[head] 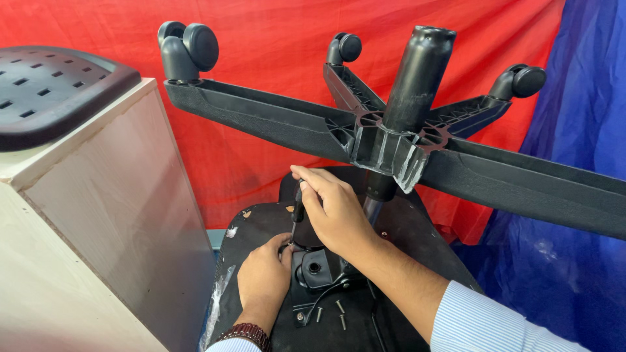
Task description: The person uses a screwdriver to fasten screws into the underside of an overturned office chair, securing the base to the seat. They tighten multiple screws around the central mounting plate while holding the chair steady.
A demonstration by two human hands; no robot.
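The right hand (336,212) is closed round the black handle of a screwdriver (297,215), fingers curled over its top, the shaft running down and slightly left to a point at the edge of the metal plate (319,268); the left hand (264,280) sits just below, its thumb and forefinger pinched together at the tip, seemingly steadying a screw there, though the screw itself is hidden by the fingers; the plate lies flat on the underside of the upturned seat (404,228), and three loose screws (329,313) lie on the seat just in front of it; from the plate the column (414,78) rises to the five-armed base (274,117), its castors (189,49) in the air above the hands; to the left stands a wooden cabinet (98,215) with a perforated black seat pan (45,91) on top; red cloth (261,39) and blue cloth (580,195) hang behind; the screwdriver looks light and stiff, best held high on the handle for turning, while the screws are small and easily dropped, and the base, judged top-heavy in this position, would want a hold at the hub (385,150).
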